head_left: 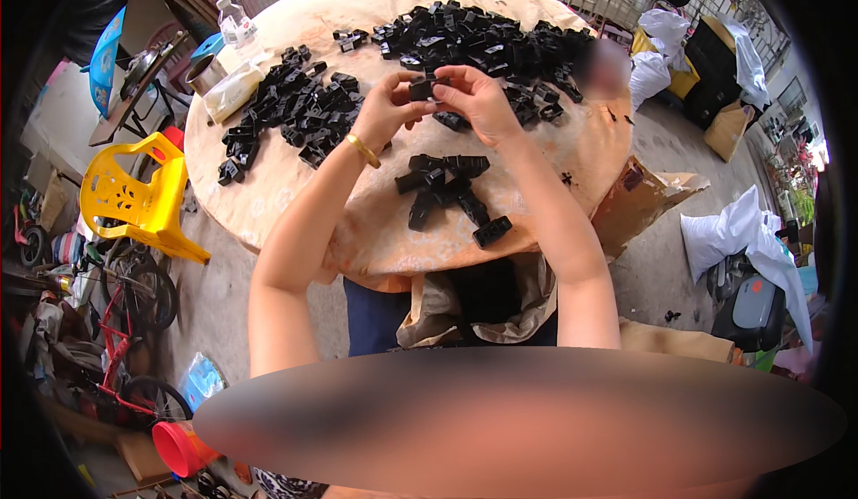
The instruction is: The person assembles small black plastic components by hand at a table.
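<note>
Both hands meet above the middle of a round table, holding one small black plastic part (421,89) between them. My left hand (386,110), with a gold bangle at its wrist, pinches the part from the left. From the right, my right hand (483,106) grips it with thumb and fingers. Just below the hands lies a small group of black plastic parts (447,186). Beyond them spreads a big heap of similar parts (474,39), and another heap (295,106) lies to the left. Fine details of the held part are too small to make out.
The table (375,240) has a pale orange cloth. A clear bottle (234,21) and a metal pot (204,75) stand at its left edge. Left is a yellow plastic chair (143,191); an open sack (420,311) sits at my lap. White sacks (728,231) stand right.
</note>
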Tool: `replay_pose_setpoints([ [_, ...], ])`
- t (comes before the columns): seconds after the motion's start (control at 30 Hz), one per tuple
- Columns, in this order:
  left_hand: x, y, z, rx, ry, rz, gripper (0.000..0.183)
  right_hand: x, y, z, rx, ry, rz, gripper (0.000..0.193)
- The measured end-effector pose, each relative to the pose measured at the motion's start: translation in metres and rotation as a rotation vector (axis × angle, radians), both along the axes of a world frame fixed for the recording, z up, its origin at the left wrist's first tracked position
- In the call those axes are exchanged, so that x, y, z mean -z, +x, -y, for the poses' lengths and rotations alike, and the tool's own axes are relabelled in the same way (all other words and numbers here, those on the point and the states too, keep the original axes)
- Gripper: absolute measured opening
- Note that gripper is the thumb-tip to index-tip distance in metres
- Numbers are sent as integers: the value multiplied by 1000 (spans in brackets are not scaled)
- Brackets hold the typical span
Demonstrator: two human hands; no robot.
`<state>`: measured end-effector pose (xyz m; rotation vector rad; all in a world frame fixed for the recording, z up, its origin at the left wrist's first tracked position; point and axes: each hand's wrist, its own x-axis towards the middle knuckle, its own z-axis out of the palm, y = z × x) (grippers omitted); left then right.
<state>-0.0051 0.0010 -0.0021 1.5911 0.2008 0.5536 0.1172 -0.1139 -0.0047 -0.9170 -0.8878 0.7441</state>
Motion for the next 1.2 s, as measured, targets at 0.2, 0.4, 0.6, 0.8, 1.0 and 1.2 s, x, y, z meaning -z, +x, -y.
replay_pose_setpoints([
  [0.2, -7, -8, 2, 160, -109, 24, 46, 1, -11, 1, 207, 23, 413, 17],
  [0.4, -10, -10, 4, 207, -205, -16, 33, 5, 2, 0, 179, -31, 259, 15],
  [0.6, 2, -5, -1, -15, 13, 93, 25, 6, -8, -1, 219, -110, 196, 15],
  [0.8, -6, -7, 9, -216, 312, -77, 26, 8, -12, 0, 538, 0, 676, 11],
  [1.0, -4, -8, 4, -149, 301, 4, 28, -3, -15, 6, 710, 60, 1047, 9],
  [1.2, 2, -5, 14, -60, -210, 98, 36, -6, -19, 7, 775, 145, 1292, 12],
])
